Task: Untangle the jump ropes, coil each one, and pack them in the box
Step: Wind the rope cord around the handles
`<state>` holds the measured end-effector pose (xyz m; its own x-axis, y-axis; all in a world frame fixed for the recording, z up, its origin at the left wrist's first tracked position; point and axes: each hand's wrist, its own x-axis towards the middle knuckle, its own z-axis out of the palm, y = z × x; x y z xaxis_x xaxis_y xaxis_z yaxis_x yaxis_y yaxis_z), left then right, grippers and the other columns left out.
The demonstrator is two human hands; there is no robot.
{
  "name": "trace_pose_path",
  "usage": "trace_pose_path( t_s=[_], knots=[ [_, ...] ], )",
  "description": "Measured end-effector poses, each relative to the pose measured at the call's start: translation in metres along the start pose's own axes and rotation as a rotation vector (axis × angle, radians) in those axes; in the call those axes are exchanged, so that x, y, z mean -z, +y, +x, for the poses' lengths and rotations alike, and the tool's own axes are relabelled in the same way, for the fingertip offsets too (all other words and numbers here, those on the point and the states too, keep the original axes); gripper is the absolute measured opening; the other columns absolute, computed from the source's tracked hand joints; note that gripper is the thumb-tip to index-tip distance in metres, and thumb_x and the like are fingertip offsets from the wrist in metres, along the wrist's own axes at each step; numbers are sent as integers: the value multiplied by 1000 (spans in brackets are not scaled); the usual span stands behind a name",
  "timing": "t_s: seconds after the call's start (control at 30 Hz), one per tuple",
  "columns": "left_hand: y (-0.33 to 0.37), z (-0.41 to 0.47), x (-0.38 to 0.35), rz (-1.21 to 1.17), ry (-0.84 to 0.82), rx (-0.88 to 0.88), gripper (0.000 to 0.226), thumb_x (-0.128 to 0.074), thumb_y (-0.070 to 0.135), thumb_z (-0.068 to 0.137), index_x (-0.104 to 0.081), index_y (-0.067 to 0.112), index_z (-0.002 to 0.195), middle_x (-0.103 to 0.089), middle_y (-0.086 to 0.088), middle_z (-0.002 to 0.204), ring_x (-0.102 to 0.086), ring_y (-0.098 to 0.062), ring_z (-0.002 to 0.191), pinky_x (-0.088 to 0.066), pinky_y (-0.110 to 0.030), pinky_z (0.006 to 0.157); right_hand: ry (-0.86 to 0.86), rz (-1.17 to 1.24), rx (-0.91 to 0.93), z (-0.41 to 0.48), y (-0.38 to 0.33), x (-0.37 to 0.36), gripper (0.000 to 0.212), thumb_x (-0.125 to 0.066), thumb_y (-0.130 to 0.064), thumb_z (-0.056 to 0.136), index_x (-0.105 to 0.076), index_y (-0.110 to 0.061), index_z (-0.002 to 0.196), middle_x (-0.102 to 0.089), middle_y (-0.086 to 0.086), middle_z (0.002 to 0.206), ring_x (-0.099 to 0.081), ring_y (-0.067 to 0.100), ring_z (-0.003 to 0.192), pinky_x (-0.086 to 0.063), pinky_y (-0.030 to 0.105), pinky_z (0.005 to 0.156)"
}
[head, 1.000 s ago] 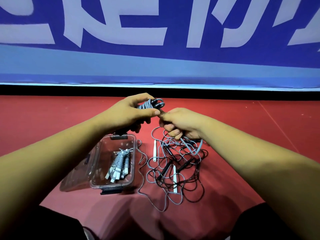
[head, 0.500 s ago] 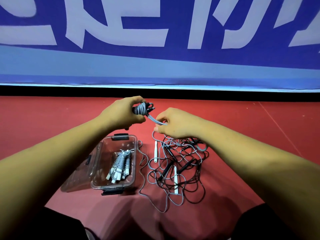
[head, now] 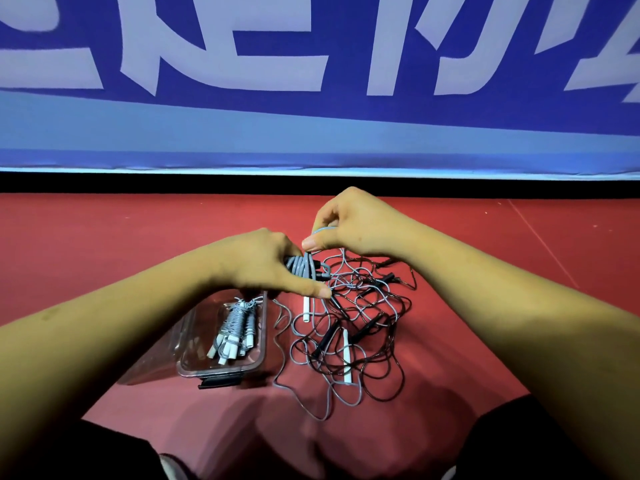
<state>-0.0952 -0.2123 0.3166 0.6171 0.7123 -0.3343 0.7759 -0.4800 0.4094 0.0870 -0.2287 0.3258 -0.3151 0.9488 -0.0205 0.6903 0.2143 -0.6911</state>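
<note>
My left hand (head: 263, 261) grips a coiled grey jump rope bundle (head: 306, 266) with dark handles, held just above the floor. My right hand (head: 349, 221) pinches the loose grey end of that rope (head: 322, 231) above the bundle. Below them a tangle of grey and black jump ropes (head: 353, 327) with white and black handles lies on the red floor. To its left stands a clear plastic box (head: 258, 355), open, with coiled grey ropes with white handles (head: 235, 327) inside.
The box's clear lid (head: 156, 362) lies open to the left of the box. A blue banner wall (head: 311, 98) with a black base strip closes off the red floor (head: 104, 244) ahead. My dark-clothed knees (head: 519, 441) frame the bottom.
Both hands have dropped lower toward the tangle. My right hand rose above the bundle, carrying the grey rope end up and over it.
</note>
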Motion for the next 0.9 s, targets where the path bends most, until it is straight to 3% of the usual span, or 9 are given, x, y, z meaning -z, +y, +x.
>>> trace_pose_path(
  t_s=[0.17, 0.3, 0.4, 0.5, 0.57, 0.67, 0.8, 0.9],
  knots=[
    [8, -9, 0, -545, 78, -46, 48, -73, 50, 79, -60, 4, 73, -54, -4, 49, -43, -19, 36, -34, -18, 39, -16, 290, -81, -2, 18, 10, 39, -69, -35, 87, -65, 4, 83, -37, -2, 47, -27, 15, 44, -21, 24, 46],
    [10, -3, 0, -931, 171, -105, 42, -69, 41, 89, -58, 11, 62, -50, -11, 52, -45, -21, 36, -37, -23, 41, -86, 517, -103, -1, 24, 3, 31, -55, -27, 99, -66, -22, 70, -34, 2, 54, -30, 14, 47, -26, 23, 47],
    [4, 3, 2, -1131, 226, -75, 31, -69, 38, 83, -59, 11, 70, -48, -10, 58, -44, -21, 41, -37, -25, 46, -105, 530, -126, -1, 19, -7, 26, -44, -25, 104, -61, -26, 84, -31, 1, 55, -31, 13, 46, -30, 21, 43],
    [3, 5, 4, -1109, 305, -39, 13, -71, 7, 85, -60, 10, 78, -45, -7, 58, -41, -19, 42, -36, -22, 41, -66, 424, -149, -1, 12, -6, 20, -40, -20, 105, -60, -21, 101, -35, 1, 58, -32, 11, 46, -30, 21, 43],
    [3, 7, 1, -1085, 361, 39, 21, -67, 0, 84, -67, 14, 69, -44, -7, 58, -40, -19, 44, -33, -22, 41, -13, 167, -88, 0, 10, -4, 21, -42, -18, 103, -63, -14, 105, -42, 2, 61, -36, 9, 46, -33, 25, 48],
    [1, 11, -7, -1089, 367, 186, 31, -65, 0, 83, -67, 18, 57, -46, -8, 59, -39, -19, 41, -32, -23, 44, -61, -149, -30, 3, 2, -8, 22, -49, -21, 100, -68, -11, 96, -53, 8, 68, -45, 19, 59, -35, 34, 60],
    [-12, 14, -14, -947, 297, 319, 12, -67, 1, 83, -58, 8, 80, -51, -10, 57, -44, -20, 36, -37, -22, 43, -150, -329, -15, 0, -5, -13, 35, -52, -19, 97, -47, -8, 65, -34, 5, 57, -27, 20, 54, -24, 32, 54],
    [-18, 14, -16, -713, 218, 333, 11, -69, 4, 83, -61, 4, 90, -56, -4, 49, -47, -21, 39, -43, -24, 41, -213, -437, 86, -11, -5, -4, 29, -54, -12, 91, -44, -6, 64, -32, 6, 55, -25, 20, 51, -22, 33, 51]
  ],
)
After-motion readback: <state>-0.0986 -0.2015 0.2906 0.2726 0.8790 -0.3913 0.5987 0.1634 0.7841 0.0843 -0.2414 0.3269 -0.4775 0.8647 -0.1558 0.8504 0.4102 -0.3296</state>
